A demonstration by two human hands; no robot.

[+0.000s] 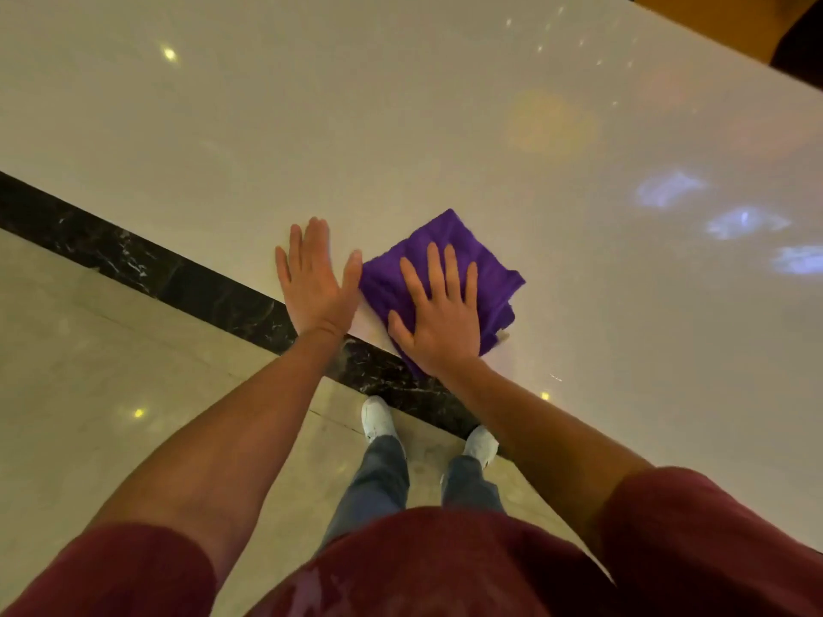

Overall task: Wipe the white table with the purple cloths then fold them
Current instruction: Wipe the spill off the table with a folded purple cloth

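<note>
A purple cloth (463, 256), folded into a rough square, lies on the glossy white table (401, 126) close to its near edge. My right hand (438, 318) rests flat on the cloth, fingers spread, pressing it down. My left hand (316, 282) lies flat on the bare table just left of the cloth, fingers together, its thumb touching the cloth's left edge. Only one cloth is in view.
The table's near edge runs diagonally, with a black marble strip (178, 278) of floor below it and pale floor tiles (111, 371) beyond. My feet in white shoes (378, 418) stand by the edge. The table's far edge (712, 42) shows at the upper right.
</note>
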